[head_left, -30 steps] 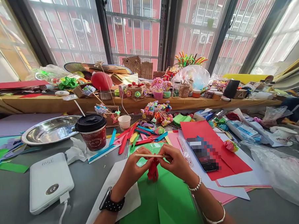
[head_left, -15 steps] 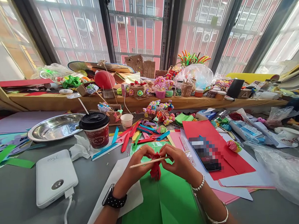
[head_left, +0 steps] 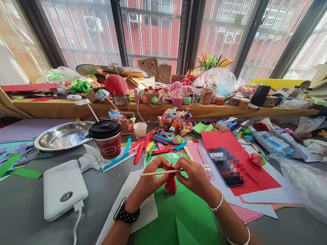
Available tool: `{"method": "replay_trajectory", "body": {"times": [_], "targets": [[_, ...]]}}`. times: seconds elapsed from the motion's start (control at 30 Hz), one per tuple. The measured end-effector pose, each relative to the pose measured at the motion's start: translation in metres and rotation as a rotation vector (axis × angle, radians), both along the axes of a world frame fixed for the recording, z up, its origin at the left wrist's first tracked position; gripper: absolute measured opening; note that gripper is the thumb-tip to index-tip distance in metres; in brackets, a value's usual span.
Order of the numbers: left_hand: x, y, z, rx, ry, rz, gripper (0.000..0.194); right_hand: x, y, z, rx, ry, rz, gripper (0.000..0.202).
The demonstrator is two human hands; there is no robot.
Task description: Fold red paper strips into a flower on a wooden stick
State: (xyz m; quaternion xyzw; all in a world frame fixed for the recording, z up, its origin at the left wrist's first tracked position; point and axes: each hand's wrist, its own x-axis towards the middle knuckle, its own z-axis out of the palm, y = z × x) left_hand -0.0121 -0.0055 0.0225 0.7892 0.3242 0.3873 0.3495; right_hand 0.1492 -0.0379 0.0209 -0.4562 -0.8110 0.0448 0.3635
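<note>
My left hand (head_left: 154,174), with a dark watch at its wrist, is closed on the red paper (head_left: 170,183) and a thin wooden stick (head_left: 152,173). My right hand (head_left: 193,175), wearing a pearl bracelet, pinches the same red paper and stick from the other side. The stick lies nearly level across both hands, its ends sticking out to left and right. Crumpled or folded red paper hangs below the fingertips; its upper part is mostly hidden by them. Beneath the hands lies a green sheet (head_left: 195,222) with a crease down its middle.
Left of me are a white power bank (head_left: 65,191) with a cable, a lidded cup (head_left: 107,141) and a steel plate (head_left: 38,142). Coloured paper strips (head_left: 143,147) lie ahead. On the right, a phone (head_left: 225,170) rests on red paper (head_left: 260,176), near a plastic bag (head_left: 310,192).
The stick has turned from slanting to nearly level, and its right end now shows past my right hand. Both hands still hold the red paper in nearly the same place.
</note>
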Motion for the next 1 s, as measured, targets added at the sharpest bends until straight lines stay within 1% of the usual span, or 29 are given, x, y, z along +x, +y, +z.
{"method": "replay_trajectory", "body": {"times": [0.07, 0.23, 0.43, 0.57, 0.73, 0.87, 0.93, 1.0], "targets": [[0.001, 0.0, -0.001, 0.009, -0.005, 0.016, 0.009, -0.001, 0.0, 0.0, 0.018, -0.013, -0.013, 0.007], [0.003, -0.001, -0.004, -0.024, -0.055, 0.031, 0.011, -0.001, 0.001, -0.001, 0.035, 0.014, 0.02, 0.013], [0.002, 0.0, -0.002, -0.22, -0.144, -0.002, 0.007, -0.002, 0.002, -0.002, 0.072, 0.059, 0.004, 0.011], [0.003, 0.001, -0.002, -0.201, -0.214, 0.004, 0.012, -0.004, 0.001, -0.006, 0.098, 0.05, -0.03, 0.012], [0.003, 0.003, -0.008, -0.221, -0.216, 0.017, 0.017, -0.004, 0.002, -0.009, 0.053, 0.043, -0.01, 0.024], [0.003, 0.007, -0.011, -0.375, -0.294, 0.007, 0.02, -0.004, 0.003, -0.01, 0.076, 0.029, -0.001, 0.019], [0.002, 0.007, -0.011, -0.462, -0.333, 0.0, 0.022, -0.004, 0.003, -0.01, 0.09, 0.054, -0.009, 0.019], [0.001, 0.007, -0.009, -0.506, -0.345, 0.012, 0.024, -0.004, 0.003, -0.009, 0.087, 0.079, -0.019, 0.018]]}}
